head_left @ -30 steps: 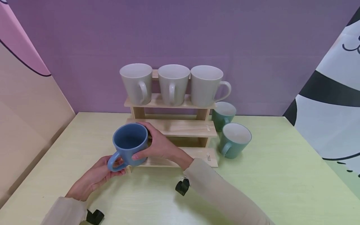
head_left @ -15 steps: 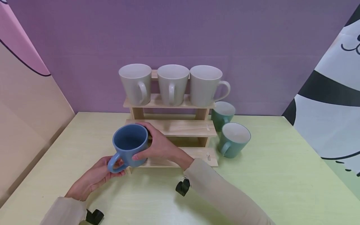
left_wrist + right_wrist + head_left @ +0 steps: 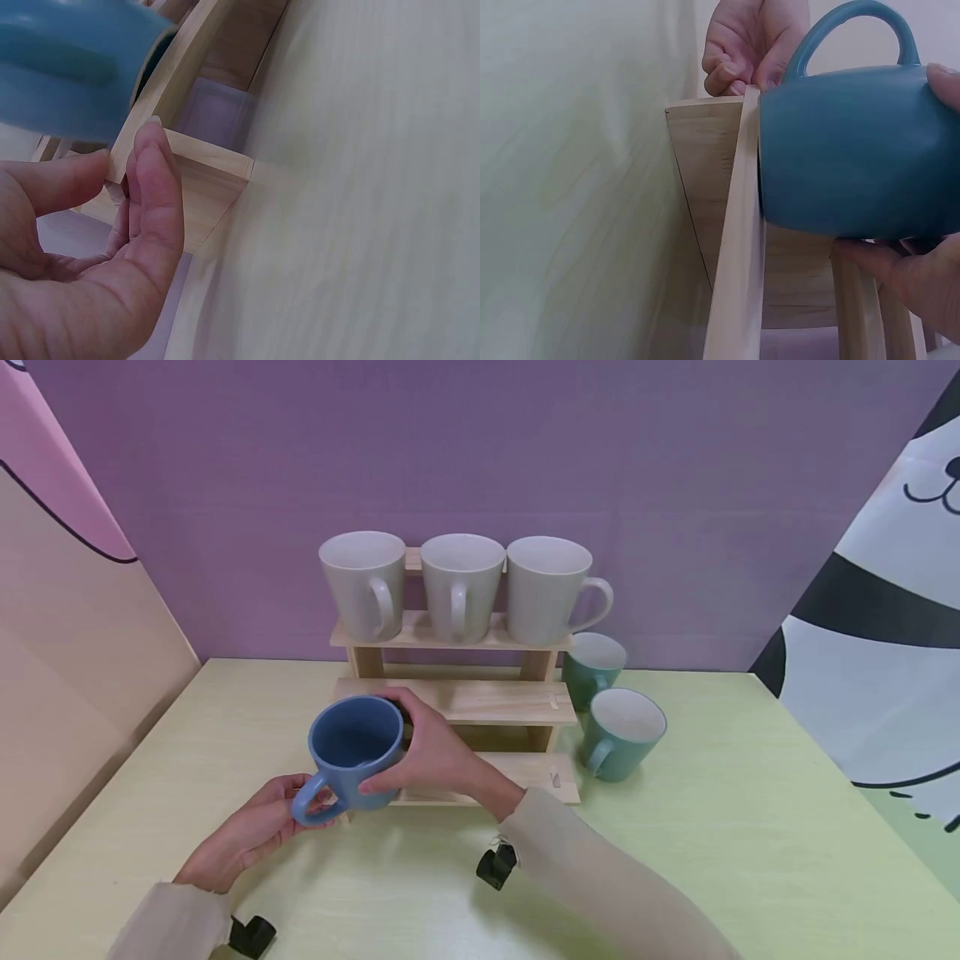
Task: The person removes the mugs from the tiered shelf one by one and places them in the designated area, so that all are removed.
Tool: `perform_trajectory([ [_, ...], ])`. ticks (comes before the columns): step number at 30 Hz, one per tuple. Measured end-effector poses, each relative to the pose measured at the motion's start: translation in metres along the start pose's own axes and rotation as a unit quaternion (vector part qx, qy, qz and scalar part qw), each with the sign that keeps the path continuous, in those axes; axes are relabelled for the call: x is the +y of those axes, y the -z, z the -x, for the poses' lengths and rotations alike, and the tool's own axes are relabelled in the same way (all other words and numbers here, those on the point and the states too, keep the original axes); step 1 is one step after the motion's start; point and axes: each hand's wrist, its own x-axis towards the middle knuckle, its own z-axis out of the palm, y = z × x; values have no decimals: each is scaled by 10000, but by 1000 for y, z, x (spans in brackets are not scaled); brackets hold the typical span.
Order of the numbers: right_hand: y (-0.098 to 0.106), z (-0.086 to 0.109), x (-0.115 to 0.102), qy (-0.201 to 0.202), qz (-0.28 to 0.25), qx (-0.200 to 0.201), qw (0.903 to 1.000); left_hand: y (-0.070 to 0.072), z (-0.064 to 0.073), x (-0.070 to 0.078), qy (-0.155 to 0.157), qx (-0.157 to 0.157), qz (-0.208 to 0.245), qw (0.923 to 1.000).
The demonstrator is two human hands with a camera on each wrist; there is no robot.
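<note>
blue mug [image 3: 356,756] edged right, at left end of bottom shelf [image 3: 528,767]
right hand [image 3: 435,760] grasped it; left hand [image 3: 258,827] pinched the shelf's left corner. spot looked unsettled.

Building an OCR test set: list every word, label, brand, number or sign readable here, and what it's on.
No readable text in any view.
Blue mug, white mugs, green mugs, wooden rack: no lettering on the sides that show.
Wall print at right: drawn shapes, no words.
Black wrist devices: too small to tell.
</note>
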Motion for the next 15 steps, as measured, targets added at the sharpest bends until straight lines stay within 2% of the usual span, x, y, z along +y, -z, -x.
perform_trajectory([
  [7, 8, 11, -4, -96, 148, 146, 9997, -1, 0, 3, 181, 239, -299, 9991],
  [15, 21, 20, -4, 13, 338, 222, 9992, -3, -1, 1, 165, 273, -497, 9983],
])
